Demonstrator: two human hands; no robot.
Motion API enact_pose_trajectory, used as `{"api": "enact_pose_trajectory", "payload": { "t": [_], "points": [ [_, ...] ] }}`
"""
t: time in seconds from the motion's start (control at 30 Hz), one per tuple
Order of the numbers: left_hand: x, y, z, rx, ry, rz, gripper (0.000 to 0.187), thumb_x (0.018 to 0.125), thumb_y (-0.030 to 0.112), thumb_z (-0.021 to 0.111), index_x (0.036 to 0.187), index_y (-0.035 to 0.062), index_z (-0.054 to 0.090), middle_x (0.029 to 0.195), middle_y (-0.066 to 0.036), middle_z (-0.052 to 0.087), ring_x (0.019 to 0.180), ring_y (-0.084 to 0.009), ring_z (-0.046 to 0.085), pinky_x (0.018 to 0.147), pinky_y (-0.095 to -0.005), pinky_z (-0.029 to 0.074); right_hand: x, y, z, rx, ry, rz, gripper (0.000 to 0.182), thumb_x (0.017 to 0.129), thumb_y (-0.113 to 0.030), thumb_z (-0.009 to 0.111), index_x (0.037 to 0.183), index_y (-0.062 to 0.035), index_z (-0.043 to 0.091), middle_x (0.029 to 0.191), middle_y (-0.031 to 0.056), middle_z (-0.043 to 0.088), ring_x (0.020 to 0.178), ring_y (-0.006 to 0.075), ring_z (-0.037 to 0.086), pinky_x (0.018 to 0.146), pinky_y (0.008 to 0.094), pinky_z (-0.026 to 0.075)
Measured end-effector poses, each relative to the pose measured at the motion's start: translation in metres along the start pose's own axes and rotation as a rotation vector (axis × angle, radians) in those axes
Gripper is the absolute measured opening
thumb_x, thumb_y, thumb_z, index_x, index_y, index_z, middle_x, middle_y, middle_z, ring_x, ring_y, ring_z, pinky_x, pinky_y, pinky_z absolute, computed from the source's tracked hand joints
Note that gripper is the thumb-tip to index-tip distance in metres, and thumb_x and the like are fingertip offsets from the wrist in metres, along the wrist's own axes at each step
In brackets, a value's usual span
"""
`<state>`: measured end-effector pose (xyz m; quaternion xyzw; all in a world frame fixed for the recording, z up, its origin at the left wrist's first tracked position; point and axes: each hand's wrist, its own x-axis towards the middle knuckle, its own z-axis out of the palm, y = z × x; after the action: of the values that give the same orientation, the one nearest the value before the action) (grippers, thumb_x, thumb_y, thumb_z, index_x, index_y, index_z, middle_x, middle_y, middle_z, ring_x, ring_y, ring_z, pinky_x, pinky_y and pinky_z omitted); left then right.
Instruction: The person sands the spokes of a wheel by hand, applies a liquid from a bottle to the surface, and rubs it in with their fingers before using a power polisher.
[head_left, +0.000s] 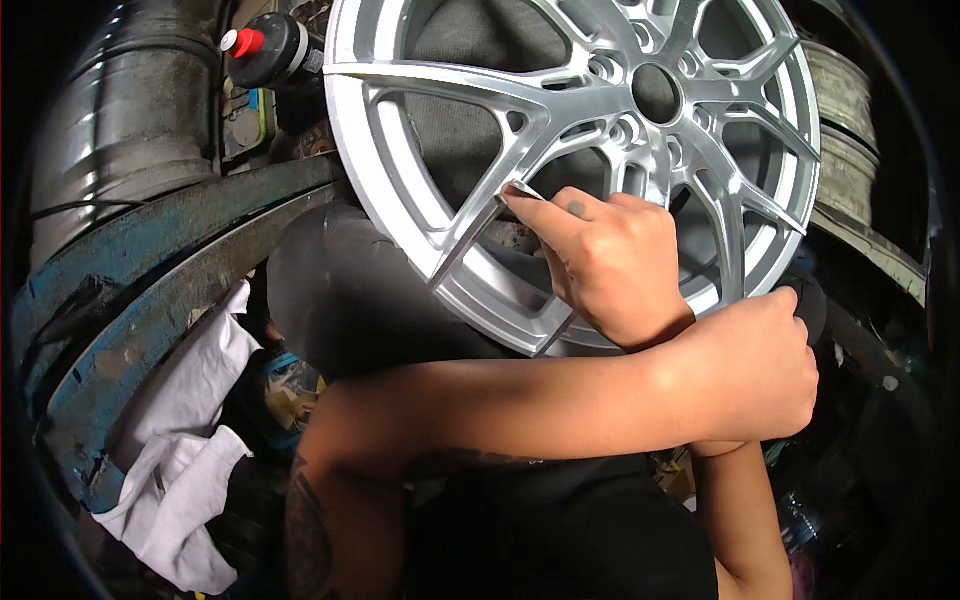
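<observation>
The silver wheel (pixel 545 100) is in the upper middle of the view, tilted with its spoked face to the person, and its top edge goes out of view. The right hand (pixel 612 262) is over the lower part of this wheel, below the round centre hole. Its thumb and index finger are closed together on a small thin piece (pixel 522 190), and they press it at one spoke, on the lower left side of the wheel. So the grip is at the spoke, between the centre hole and the lower left edge of the rim, and most of the wheel lies above and to both sides of the hand. What material the small piece is, I cannot tell.

The left hand (pixel 760 368) is closed, near the lower right edge of the wheel. Its forearm passes across the right wrist. Whether something is inside its fingers, I cannot tell.

A white cloth (pixel 185 500) hangs at the lower end of the blue metal frame (pixel 75 350), on the left. Near the upper end of this frame there is a dark bottle (pixel 275 55) with a red cap, just beside the left edge of the wheel
</observation>
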<state>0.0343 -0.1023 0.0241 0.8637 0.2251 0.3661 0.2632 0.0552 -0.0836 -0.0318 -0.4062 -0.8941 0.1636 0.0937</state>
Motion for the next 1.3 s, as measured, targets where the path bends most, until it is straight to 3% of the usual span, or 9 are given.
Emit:
{"api": "enact_pose_trajectory", "payload": {
  "t": [0.43, 0.57, 0.73, 0.83, 0.87, 0.97, 1.07, 1.17, 1.3],
  "points": [
    [0.0, 0.003, 0.0, -0.053, -0.049, 0.034, 0.011, 0.081, 0.021, 0.07, 0.075, 0.0154, 0.078, 0.076, 0.003, 0.074, 0.075, -0.0177, 0.069, 0.069, -0.0347, 0.04, 0.009, -0.008, -0.012, 0.076, 0.223, -0.025, 0.041, 0.072, -0.002, 0.073, 0.11, -0.0149, 0.078, 0.071, 0.0, 0.061, 0.054, 0.0222, 0.055, 0.053, 0.0343, 0.044],
    [-0.002, 0.004, 0.0, -0.03, -0.079, 0.056, 0.01, 0.081, 0.021, 0.072, 0.076, 0.0157, 0.078, 0.075, 0.004, 0.073, 0.075, -0.0177, 0.069, 0.069, -0.0345, 0.04, -0.002, -0.005, -0.006, -0.027, 0.025, -0.012, 0.037, 0.075, -0.004, 0.072, 0.11, -0.0149, 0.078, 0.07, 0.0009, 0.059, 0.053, 0.0226, 0.055, 0.053, 0.035, 0.044],
    [-0.003, 0.006, 0.003, -0.023, -0.036, 0.057, 0.008, 0.081, 0.02, 0.072, 0.077, 0.0157, 0.078, 0.073, 0.003, 0.071, 0.075, -0.017, 0.068, 0.069, -0.0337, 0.041, -0.003, 0.004, 0.009, 0.002, 0.059, -0.016, 0.031, 0.073, -0.013, 0.069, 0.104, -0.0125, 0.077, 0.073, -0.0022, 0.06, 0.057, 0.0159, 0.061, 0.055, 0.0315, 0.043],
    [-0.004, 0.004, 0.001, -0.013, -0.042, 0.06, 0.009, 0.081, 0.019, 0.072, 0.075, 0.0149, 0.076, 0.073, 0.002, 0.071, 0.075, -0.0171, 0.068, 0.07, -0.033, 0.041, 0.004, -0.006, -0.011, -0.009, 0.134, -0.048, 0.025, 0.073, -0.013, 0.069, 0.098, -0.0121, 0.075, 0.073, -0.0006, 0.06, 0.057, 0.017, 0.062, 0.055, 0.0312, 0.044],
    [-0.004, 0.006, 0.0, -0.017, -0.056, 0.069, 0.01, 0.082, 0.019, 0.072, 0.074, 0.0146, 0.076, 0.073, 0.002, 0.071, 0.075, -0.0172, 0.068, 0.071, -0.0327, 0.041, 0.006, -0.004, -0.006, 0.011, 0.194, -0.036, 0.039, 0.073, -0.005, 0.072, 0.109, -0.0177, 0.079, 0.071, -0.0006, 0.058, 0.053, 0.0218, 0.056, 0.05, 0.0336, 0.045],
    [-0.003, 0.005, -0.003, -0.037, -0.019, 0.077, 0.01, 0.08, 0.02, 0.073, 0.074, 0.013, 0.076, 0.071, 0.001, 0.071, 0.072, -0.0181, 0.069, 0.067, -0.0333, 0.044, -0.003, 0.004, 0.002, 0.033, 0.049, -0.009, 0.037, 0.074, -0.006, 0.074, 0.107, -0.0192, 0.079, 0.068, -0.0016, 0.056, 0.053, 0.021, 0.054, 0.051, 0.0336, 0.044],
    [0.002, 0.004, -0.013, -0.49, -0.036, -0.059, 0.017, 0.082, 0.023, 0.075, 0.076, 0.007, 0.075, 0.069, -0.003, 0.07, 0.067, -0.021, 0.069, 0.06, -0.0342, 0.048, -0.008, -0.004, -0.01, 0.083, 0.116, -0.001, 0.039, 0.074, -0.004, 0.076, 0.109, -0.0192, 0.078, 0.065, -0.0013, 0.054, 0.054, 0.0214, 0.053, 0.053, 0.0345, 0.044],
    [0.01, 0.008, -0.037, -1.614, -0.175, -0.321, 0.028, 0.082, 0.028, 0.078, 0.078, 0.0012, 0.073, 0.068, -0.008, 0.07, 0.063, -0.0243, 0.069, 0.056, -0.0349, 0.051, -0.014, 0.002, -0.026, 0.22, 0.179, 0.06, 0.043, 0.075, 0.0, 0.077, 0.114, -0.0163, 0.078, 0.066, 0.0006, 0.054, 0.055, 0.0217, 0.053, 0.054, 0.0354, 0.042],
    [0.011, 0.005, -0.052, -2.015, -0.25, -0.246, 0.026, 0.08, 0.026, 0.077, 0.084, 0.0002, 0.073, 0.073, -0.012, 0.072, 0.068, -0.0258, 0.07, 0.062, -0.0361, 0.054, -0.038, 0.014, -0.029, 0.208, 0.12, 0.124, 0.042, 0.078, 0.005, 0.078, 0.115, -0.0142, 0.078, 0.064, 0.0038, 0.054, 0.056, 0.0218, 0.054, 0.055, 0.0351, 0.044]
  ]
}}
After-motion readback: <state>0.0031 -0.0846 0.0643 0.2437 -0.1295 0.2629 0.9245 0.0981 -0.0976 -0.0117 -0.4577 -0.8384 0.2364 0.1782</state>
